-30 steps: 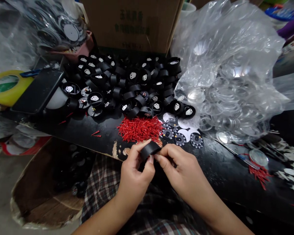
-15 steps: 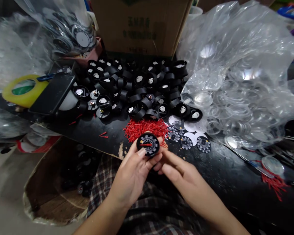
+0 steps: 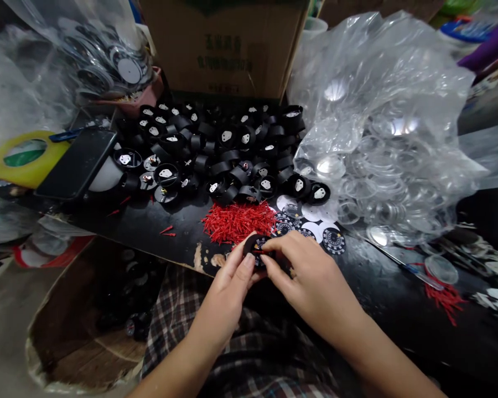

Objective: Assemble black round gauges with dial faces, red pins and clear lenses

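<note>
My left hand (image 3: 231,279) is closed around a small round black gauge (image 3: 252,243), thumb on its near rim. The gauge has a black dial with white figures and a red pointer (image 3: 258,252). Over the dial, my right hand (image 3: 305,268) has thumb and forefinger pinched at the pointer, covering the dial's right part. Just beyond my hands lies a heap of red pointers (image 3: 238,221). Printed dial discs (image 3: 334,240) are spread to the right of that heap. Many black gauge housings (image 3: 228,166) are piled behind it.
A clear bag of transparent covers (image 3: 377,166) fills the right side. Tweezers (image 3: 392,256) lie in front of it. At left are a phone (image 3: 77,166) and yellow tape roll (image 3: 0,160). A cardboard box (image 3: 224,50) stands behind; a bin (image 3: 58,331) sits below the table edge.
My right hand has come up from beside the gauge onto its dial, pinching at the pointer. The gauge, facing up before, is now partly covered and tilted. The view has shifted slightly.
</note>
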